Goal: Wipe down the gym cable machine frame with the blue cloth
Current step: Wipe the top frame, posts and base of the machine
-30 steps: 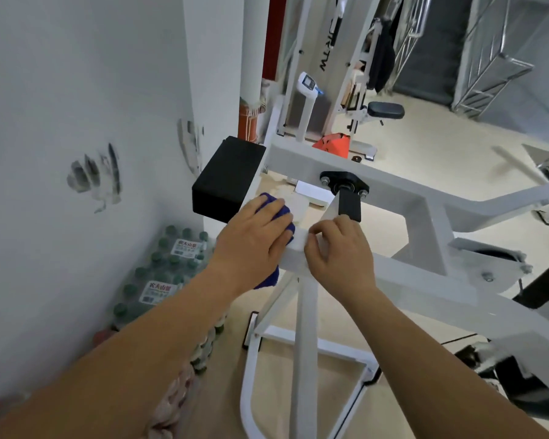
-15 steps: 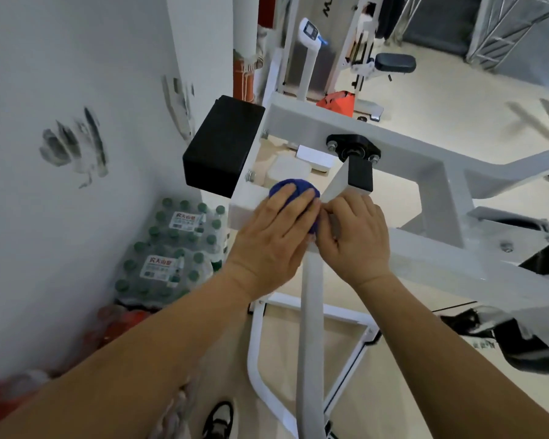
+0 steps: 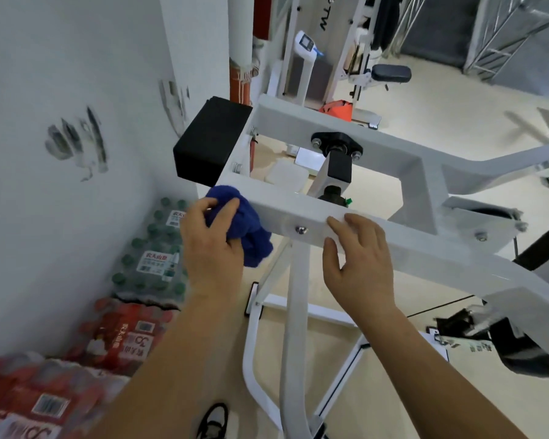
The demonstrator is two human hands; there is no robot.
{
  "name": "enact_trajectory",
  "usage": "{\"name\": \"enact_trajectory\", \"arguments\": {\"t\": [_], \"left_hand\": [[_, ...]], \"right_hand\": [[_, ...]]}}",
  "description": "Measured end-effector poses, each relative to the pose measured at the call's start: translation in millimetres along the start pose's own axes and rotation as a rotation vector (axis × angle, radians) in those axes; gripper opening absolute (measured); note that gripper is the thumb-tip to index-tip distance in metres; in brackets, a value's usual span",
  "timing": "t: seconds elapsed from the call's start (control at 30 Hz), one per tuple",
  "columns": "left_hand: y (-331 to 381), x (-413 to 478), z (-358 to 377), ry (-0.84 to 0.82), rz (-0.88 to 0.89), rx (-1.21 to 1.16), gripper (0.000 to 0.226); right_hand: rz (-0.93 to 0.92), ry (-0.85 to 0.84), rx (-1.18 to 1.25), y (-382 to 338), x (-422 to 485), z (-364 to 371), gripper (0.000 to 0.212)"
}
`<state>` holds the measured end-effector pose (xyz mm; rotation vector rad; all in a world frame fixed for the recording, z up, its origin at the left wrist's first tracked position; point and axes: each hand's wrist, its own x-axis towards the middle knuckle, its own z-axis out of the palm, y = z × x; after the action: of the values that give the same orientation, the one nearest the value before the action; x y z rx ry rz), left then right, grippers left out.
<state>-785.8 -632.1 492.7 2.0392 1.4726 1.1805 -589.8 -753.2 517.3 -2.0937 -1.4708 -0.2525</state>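
The white machine frame (image 3: pixel 301 213) crosses the middle of the view, its near bar running from centre left to lower right. My left hand (image 3: pixel 211 245) grips the bunched blue cloth (image 3: pixel 246 229) against the left end of that near bar, just below the black pad (image 3: pixel 211 141). My right hand (image 3: pixel 360 261) rests on the near bar's front face, right of a silver bolt (image 3: pixel 301 230), with fingers spread and thumb under the edge. A black pivot block (image 3: pixel 338 166) sits between the two bars behind my hands.
A white wall with dark smudges (image 3: pixel 76 141) stands close on the left. Shrink-wrapped packs of green-capped bottles (image 3: pixel 152 248) and red-capped bottles (image 3: pixel 121 337) are stacked on the floor below it. The frame's white legs (image 3: pixel 293 343) drop between my arms. Other gym machines (image 3: pixel 346 58) stand behind.
My left hand has slid the cloth left along the near bar to its end. My right hand has moved right, so the hands are now apart. The view has tilted.
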Motion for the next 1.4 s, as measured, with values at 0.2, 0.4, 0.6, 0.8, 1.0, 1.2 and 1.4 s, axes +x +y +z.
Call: {"name": "enact_trajectory", "arguments": {"t": [0.2,0.4,0.6,0.8,1.0,1.2,1.4], "left_hand": [[31,-29,23,-0.089,0.025,-0.312,0.064],[23,-23,22,0.011,0.000,-0.476,0.031],[44,-26,42,0.024,-0.289,-0.534,0.035],[11,-6,28,0.088,-0.401,-0.575,0.031],[38,-26,55,0.002,-0.305,-0.494,0.037],[10,-6,36,0.077,-0.421,-0.538,0.036],[46,-30,41,-0.083,-0.305,-0.520,0.032]], "right_hand": [[-0.057,0.051,0.159,-44,-3,-3,0.025],[0.000,0.106,0.006,-26,4,9,0.035],[-0.006,0.076,-0.087,-15,8,9,0.034],[0.069,0.013,-0.018,-13,18,0,0.035],[0.087,-0.013,-0.037,-10,22,-3,0.038],[0.063,-0.004,-0.015,-5,19,-2,0.034],[0.058,0.028,-0.021,-3,20,2,0.038]]}}
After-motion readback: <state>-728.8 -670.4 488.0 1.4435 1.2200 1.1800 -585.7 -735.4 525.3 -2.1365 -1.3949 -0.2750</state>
